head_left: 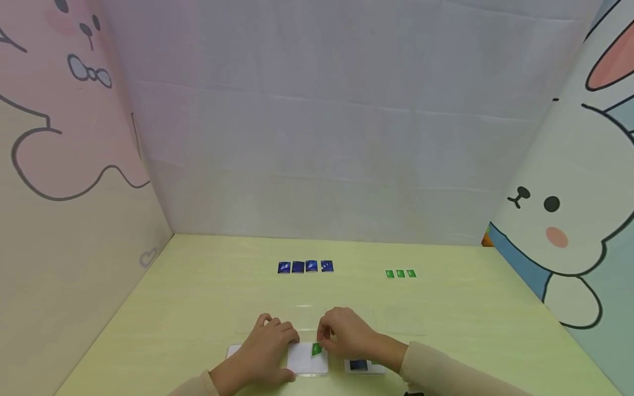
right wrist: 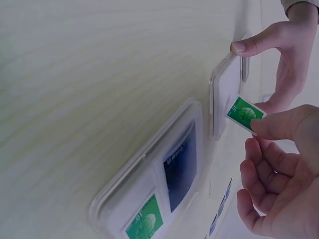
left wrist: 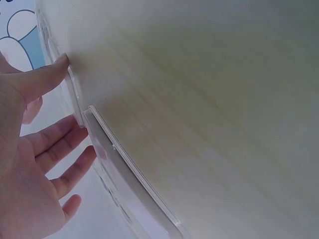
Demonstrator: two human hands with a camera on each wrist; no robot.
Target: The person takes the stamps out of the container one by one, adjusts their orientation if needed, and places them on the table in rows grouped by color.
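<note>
My right hand point(head_left: 349, 333) pinches a small green postage stamp point(right wrist: 244, 113) between thumb and finger; the stamp tilts over the middle clear plastic case point(head_left: 304, 363) with its white insert. My left hand point(head_left: 267, 349) grips that case at its left side, thumb at the near edge and a finger at the far edge. Under my right forearm, the right-hand case point(right wrist: 112, 204) carries a dark blue stamp point(right wrist: 180, 167) and a green stamp point(right wrist: 144, 219). Another white case point(left wrist: 132, 174) lies partly hidden beneath my left hand.
Several dark blue stamps point(head_left: 298, 267) lie in a row farther back on the pale table point(head_left: 198, 286). To their right lie three green stamps point(head_left: 400, 273). A clear flat sheet point(head_left: 401, 322) lies just beyond my hands. Walls point(head_left: 322, 137) enclose the back and sides.
</note>
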